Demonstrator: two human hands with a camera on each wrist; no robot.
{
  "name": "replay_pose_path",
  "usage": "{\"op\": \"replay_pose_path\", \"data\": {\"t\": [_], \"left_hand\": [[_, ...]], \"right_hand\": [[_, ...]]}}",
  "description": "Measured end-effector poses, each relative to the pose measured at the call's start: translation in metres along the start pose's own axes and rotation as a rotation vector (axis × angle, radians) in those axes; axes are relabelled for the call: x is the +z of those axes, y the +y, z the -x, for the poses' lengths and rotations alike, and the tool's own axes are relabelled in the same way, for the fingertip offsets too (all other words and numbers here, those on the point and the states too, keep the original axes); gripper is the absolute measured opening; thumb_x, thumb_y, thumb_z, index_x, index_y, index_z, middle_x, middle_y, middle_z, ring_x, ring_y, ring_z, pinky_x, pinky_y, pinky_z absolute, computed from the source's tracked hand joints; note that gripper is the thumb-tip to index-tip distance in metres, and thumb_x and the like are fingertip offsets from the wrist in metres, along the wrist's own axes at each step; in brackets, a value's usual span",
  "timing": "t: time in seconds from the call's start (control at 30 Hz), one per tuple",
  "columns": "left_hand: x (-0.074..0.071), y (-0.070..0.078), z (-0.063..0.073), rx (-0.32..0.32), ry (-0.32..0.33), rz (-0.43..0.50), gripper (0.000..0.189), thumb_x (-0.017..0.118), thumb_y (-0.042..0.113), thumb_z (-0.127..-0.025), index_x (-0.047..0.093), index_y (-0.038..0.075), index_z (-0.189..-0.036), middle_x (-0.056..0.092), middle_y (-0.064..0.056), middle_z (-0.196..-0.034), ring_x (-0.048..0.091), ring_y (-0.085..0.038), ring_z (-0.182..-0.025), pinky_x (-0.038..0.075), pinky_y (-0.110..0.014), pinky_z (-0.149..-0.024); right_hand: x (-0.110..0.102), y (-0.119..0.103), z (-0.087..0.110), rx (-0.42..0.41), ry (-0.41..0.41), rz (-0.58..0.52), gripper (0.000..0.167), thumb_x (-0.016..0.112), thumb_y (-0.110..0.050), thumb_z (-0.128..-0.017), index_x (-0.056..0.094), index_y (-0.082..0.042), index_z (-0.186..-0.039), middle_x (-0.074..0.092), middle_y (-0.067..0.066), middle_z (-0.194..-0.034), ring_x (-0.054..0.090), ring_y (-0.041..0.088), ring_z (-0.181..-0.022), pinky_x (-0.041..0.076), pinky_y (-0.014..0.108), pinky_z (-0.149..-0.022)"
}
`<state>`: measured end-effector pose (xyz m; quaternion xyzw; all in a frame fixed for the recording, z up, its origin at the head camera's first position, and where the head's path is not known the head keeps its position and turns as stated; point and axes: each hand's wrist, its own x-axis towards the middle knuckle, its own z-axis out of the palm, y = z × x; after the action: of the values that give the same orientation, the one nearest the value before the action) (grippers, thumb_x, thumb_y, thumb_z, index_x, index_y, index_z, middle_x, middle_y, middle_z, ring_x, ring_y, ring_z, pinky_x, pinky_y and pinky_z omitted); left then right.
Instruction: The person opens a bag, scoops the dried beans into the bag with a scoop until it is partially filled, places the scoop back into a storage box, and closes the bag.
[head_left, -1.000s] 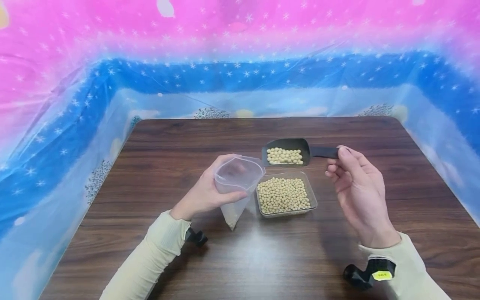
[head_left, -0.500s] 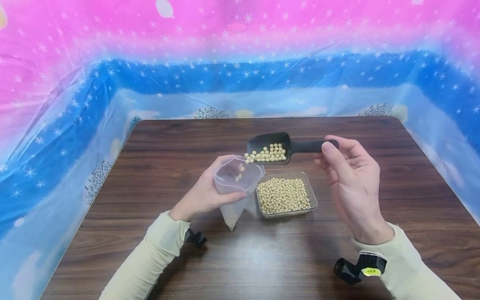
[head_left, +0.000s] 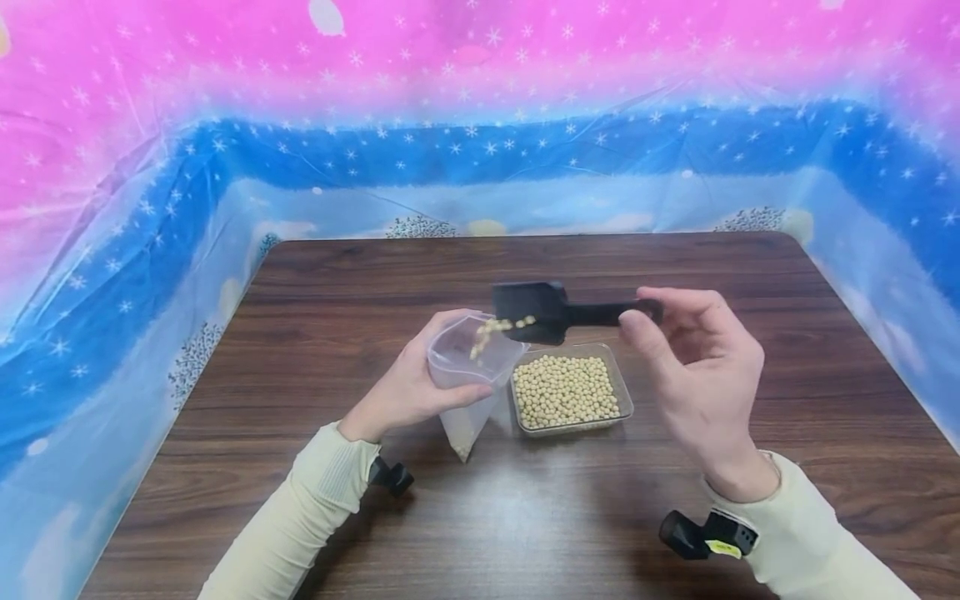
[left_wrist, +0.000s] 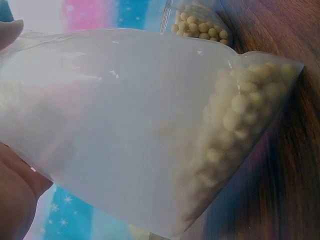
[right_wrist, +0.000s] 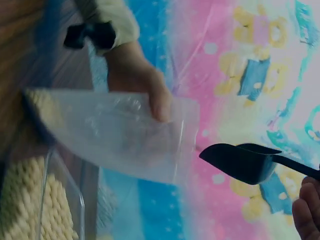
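My left hand grips a clear plastic bag near its top, thumb in front, holding the mouth wide. Pale round beans fill the bag's bottom corner in the left wrist view. With thumb and fingers, my right hand pinches the handle of a black scoop. The scoop is tilted at the bag's mouth, and beans tumble from its lip into the opening. Below the scoop stands a clear rectangular container holding many of the same beans.
The dark wooden table carries the container right beside the bag. A pink and blue patterned cloth hangs around the table's back and sides. Black wrist cameras sit on both cream sleeves.
The scoop has moved left to the bag and tipped over. Its beans have slid out into the bag's mouth. The left hand and container have stayed in place.
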<state>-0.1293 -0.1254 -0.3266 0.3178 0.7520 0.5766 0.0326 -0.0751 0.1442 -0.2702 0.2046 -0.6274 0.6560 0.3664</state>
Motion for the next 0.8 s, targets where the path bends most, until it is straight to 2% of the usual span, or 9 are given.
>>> {"op": "replay_pose_path", "data": {"t": [0.07, 0.13, 0.23, 0.33, 0.43, 0.53, 0.6, 0.7, 0.8], "left_hand": [[0.0, 0.0, 0.001, 0.002, 0.004, -0.004, 0.074, 0.082, -0.001, -0.074, 0.044, 0.006, -0.136, 0.055, -0.009, -0.127, 0.059, -0.03, -0.107, 0.052, -0.041, -0.09], [0.0, -0.001, 0.001, 0.008, 0.007, -0.005, 0.074, 0.082, -0.001, -0.074, 0.043, 0.005, -0.137, 0.056, -0.012, -0.125, 0.059, -0.032, -0.107, 0.051, -0.042, -0.09], [0.0, -0.001, 0.001, 0.012, 0.008, 0.001, 0.074, 0.081, -0.001, -0.074, 0.042, 0.005, -0.137, 0.058, -0.016, -0.12, 0.059, -0.036, -0.105, 0.051, -0.043, -0.091], [0.0, -0.001, 0.001, 0.0, 0.006, 0.009, 0.074, 0.081, -0.001, -0.075, 0.042, 0.005, -0.137, 0.058, -0.016, -0.121, 0.059, -0.037, -0.106, 0.051, -0.044, -0.091], [-0.001, 0.001, 0.002, -0.023, 0.008, 0.011, 0.073, 0.081, -0.001, -0.075, 0.042, 0.006, -0.137, 0.057, -0.015, -0.122, 0.059, -0.036, -0.106, 0.051, -0.044, -0.091], [-0.001, 0.001, 0.002, -0.029, -0.001, 0.02, 0.073, 0.08, -0.001, -0.076, 0.042, 0.006, -0.138, 0.057, -0.016, -0.123, 0.059, -0.037, -0.106, 0.051, -0.045, -0.091], [0.0, 0.0, 0.002, -0.032, -0.004, 0.022, 0.074, 0.08, -0.001, -0.076, 0.042, 0.008, -0.138, 0.057, -0.015, -0.124, 0.058, -0.037, -0.107, 0.05, -0.045, -0.091], [-0.001, -0.008, 0.002, -0.028, 0.001, 0.02, 0.074, 0.081, 0.001, -0.076, 0.043, 0.014, -0.139, 0.057, -0.01, -0.124, 0.059, -0.033, -0.107, 0.05, -0.044, -0.091], [-0.002, -0.02, 0.003, -0.004, 0.013, -0.002, 0.075, 0.083, 0.007, -0.077, 0.044, 0.022, -0.139, 0.058, -0.003, -0.124, 0.06, -0.026, -0.106, 0.05, -0.042, -0.091]], "right_hand": [[0.001, -0.001, 0.001, -0.113, 0.01, 0.053, 0.027, 0.075, 0.0, -0.082, 0.063, 0.017, -0.098, 0.069, 0.009, -0.08, 0.059, 0.01, -0.067, 0.045, 0.016, -0.059], [-0.002, 0.001, 0.001, -0.189, 0.039, 0.122, 0.029, 0.075, -0.004, -0.084, 0.062, 0.019, -0.096, 0.067, 0.012, -0.082, 0.056, 0.009, -0.068, 0.045, 0.017, -0.063], [-0.018, 0.012, -0.002, -0.166, 0.023, 0.338, 0.025, 0.072, -0.007, -0.087, 0.065, 0.012, -0.101, 0.065, 0.012, -0.081, 0.054, 0.006, -0.07, 0.043, 0.017, -0.065], [-0.037, 0.036, -0.002, -0.059, -0.147, 0.557, 0.02, 0.068, -0.006, -0.09, 0.067, 0.002, -0.109, 0.062, 0.007, -0.077, 0.051, 0.004, -0.067, 0.039, 0.017, -0.06], [-0.05, 0.062, 0.001, 0.017, -0.274, 0.682, 0.02, 0.066, -0.008, -0.092, 0.065, -0.004, -0.112, 0.061, 0.003, -0.075, 0.049, 0.006, -0.063, 0.037, 0.018, -0.054], [-0.061, 0.082, 0.003, 0.1, -0.282, 0.706, 0.021, 0.064, -0.014, -0.095, 0.065, -0.006, -0.114, 0.062, 0.005, -0.076, 0.049, 0.01, -0.063, 0.037, 0.02, -0.055], [-0.067, 0.091, 0.003, 0.198, -0.273, 0.695, 0.023, 0.062, -0.02, -0.097, 0.065, -0.007, -0.115, 0.064, 0.007, -0.079, 0.052, 0.012, -0.065, 0.038, 0.02, -0.056], [-0.075, 0.101, 0.002, 0.415, -0.286, 0.636, 0.03, 0.058, -0.028, -0.099, 0.064, -0.004, -0.116, 0.066, 0.014, -0.085, 0.059, 0.012, -0.069, 0.045, 0.018, -0.06], [-0.078, 0.11, 0.003, 0.61, -0.327, 0.56, 0.036, 0.055, -0.029, -0.1, 0.061, 0.001, -0.119, 0.067, 0.018, -0.09, 0.065, 0.016, -0.076, 0.053, 0.023, -0.065]]}}
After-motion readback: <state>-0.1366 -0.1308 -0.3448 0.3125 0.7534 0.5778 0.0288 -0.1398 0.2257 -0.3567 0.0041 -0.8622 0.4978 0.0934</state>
